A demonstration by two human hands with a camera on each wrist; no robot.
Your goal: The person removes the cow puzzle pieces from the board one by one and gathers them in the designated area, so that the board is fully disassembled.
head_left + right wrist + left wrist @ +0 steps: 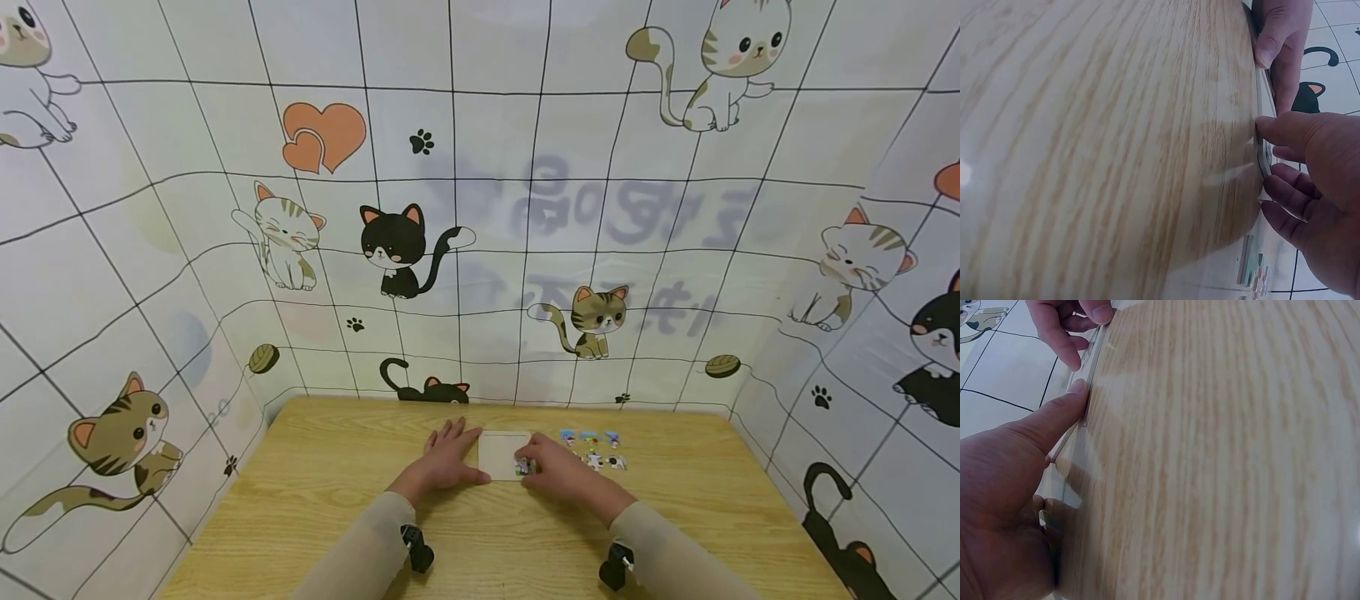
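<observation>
A flat, pale rectangular puzzle board (501, 454) lies on the table between both hands. My left hand (448, 458) rests at its left side, fingers spread and fairly straight, with the thumb (1063, 412) against the near edge. At the board's right side, my right hand (558, 471) has bent fingers and thumb around a small printed puzzle piece (522, 468) in the near right corner. That hand partly covers the piece. In the right wrist view, the thumb (1279, 130) touches the board's near edge and the other fingers curl by the corner.
Right of the board lie several loose puzzle pieces in two rows: blue-topped ones (589, 437) farther off, and black-and-white ones (595, 461) nearer, partly behind the right hand. The wooden table (315, 500) meets a cat-patterned cloth wall (495, 333) at the back and sides.
</observation>
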